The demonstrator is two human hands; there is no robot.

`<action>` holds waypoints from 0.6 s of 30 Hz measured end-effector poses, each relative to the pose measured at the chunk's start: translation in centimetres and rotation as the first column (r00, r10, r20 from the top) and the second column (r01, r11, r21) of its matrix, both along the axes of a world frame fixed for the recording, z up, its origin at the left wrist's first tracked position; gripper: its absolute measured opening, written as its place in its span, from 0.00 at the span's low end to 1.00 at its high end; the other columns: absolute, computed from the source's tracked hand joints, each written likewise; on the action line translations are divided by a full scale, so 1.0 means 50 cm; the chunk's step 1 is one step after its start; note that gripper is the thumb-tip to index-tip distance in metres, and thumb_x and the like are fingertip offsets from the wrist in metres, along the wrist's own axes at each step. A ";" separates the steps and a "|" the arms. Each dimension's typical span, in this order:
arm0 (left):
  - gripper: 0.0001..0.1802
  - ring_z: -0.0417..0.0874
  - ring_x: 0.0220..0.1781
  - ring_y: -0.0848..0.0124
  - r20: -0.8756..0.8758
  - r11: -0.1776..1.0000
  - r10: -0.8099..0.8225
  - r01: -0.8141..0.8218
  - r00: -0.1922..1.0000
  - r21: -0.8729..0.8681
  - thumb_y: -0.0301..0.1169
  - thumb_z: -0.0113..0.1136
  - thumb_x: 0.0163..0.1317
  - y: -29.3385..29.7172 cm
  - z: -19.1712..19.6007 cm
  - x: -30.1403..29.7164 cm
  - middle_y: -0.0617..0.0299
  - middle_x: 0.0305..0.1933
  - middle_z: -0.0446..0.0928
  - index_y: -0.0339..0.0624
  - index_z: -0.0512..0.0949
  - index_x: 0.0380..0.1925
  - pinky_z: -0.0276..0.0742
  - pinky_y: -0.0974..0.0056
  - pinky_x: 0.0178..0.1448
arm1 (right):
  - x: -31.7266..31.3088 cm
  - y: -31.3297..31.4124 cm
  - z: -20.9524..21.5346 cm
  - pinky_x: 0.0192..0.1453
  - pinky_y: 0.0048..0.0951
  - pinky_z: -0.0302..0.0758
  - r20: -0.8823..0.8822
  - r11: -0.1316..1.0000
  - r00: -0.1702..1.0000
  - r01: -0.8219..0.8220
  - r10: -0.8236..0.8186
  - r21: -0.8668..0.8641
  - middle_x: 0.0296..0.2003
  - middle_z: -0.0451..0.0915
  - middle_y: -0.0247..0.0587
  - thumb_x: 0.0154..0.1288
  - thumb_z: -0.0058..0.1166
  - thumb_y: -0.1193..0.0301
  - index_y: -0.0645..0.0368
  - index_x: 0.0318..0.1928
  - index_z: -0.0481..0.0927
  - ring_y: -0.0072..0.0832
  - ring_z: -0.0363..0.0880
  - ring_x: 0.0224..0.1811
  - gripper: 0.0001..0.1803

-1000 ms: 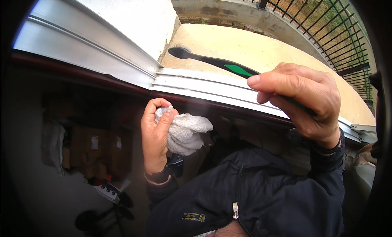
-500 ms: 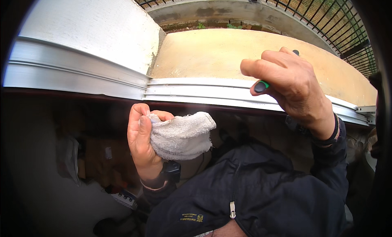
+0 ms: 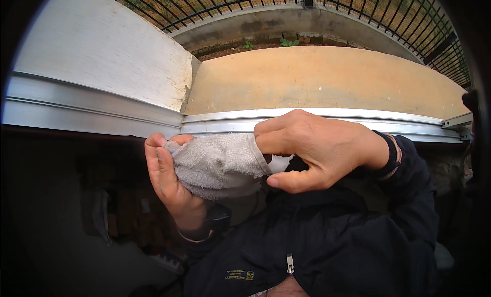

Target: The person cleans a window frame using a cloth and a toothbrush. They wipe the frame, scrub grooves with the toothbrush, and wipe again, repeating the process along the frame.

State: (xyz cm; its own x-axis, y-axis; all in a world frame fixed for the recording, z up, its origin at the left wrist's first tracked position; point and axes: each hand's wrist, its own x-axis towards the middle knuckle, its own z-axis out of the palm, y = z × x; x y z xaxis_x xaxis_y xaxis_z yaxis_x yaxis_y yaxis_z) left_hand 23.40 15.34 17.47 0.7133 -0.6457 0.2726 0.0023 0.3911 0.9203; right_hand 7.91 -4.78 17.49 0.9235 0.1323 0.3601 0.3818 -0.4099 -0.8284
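We hold the grey terry cloth in both hands just below the silver aluminium window track. Our left hand cups it from behind for support; our right hand pinches its edge, keeping it bunched.

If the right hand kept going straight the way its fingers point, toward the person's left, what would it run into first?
The grey cloth: the right hand already pinches its near edge. Directly beyond, the left hand cups the cloth from the other side. The aluminium window track lies behind, probably off that line, though depth is unclear.
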 end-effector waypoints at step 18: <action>0.42 0.76 0.63 0.49 0.099 0.407 -0.911 0.827 0.401 0.388 0.35 0.71 0.60 -0.121 -0.152 -0.112 0.47 0.64 0.73 0.39 0.61 0.72 0.71 0.55 0.66 | -0.170 -0.021 0.010 0.40 0.23 0.70 -0.211 0.664 0.847 0.517 -0.488 0.540 0.34 0.77 0.38 0.77 0.50 0.62 0.62 0.39 0.76 0.22 0.73 0.36 0.15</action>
